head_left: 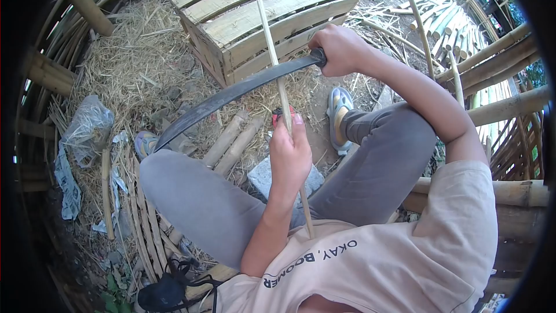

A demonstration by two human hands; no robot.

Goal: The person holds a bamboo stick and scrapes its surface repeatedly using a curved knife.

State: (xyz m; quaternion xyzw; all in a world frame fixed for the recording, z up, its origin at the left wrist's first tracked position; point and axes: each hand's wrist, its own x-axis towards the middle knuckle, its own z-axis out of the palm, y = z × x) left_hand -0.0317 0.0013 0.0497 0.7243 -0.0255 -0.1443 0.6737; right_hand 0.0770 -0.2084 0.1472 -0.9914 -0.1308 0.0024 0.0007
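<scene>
My right hand (339,49) is closed around the dark handle of a long curved machete (231,90). The blade stretches left and down, its tip beside my left knee. My left hand (289,153) grips a thin bamboo strip (268,32), thumb lying along it. The strip stands lengthwise in front of me, its lower end against my shirt (376,261). Blade and strip cross just above my left hand; whether they touch I cannot tell. Something red (277,117) shows at my left fingers, partly hidden.
A slatted wooden crate (263,8) stands ahead. Straw (139,52) and two bamboo pieces (226,139) lie on the ground, near a pale stone block (263,177). A plastic bag (90,127) is at left. Cut bamboo (446,20) is piled far right; bamboo rails (509,107) stand close at right.
</scene>
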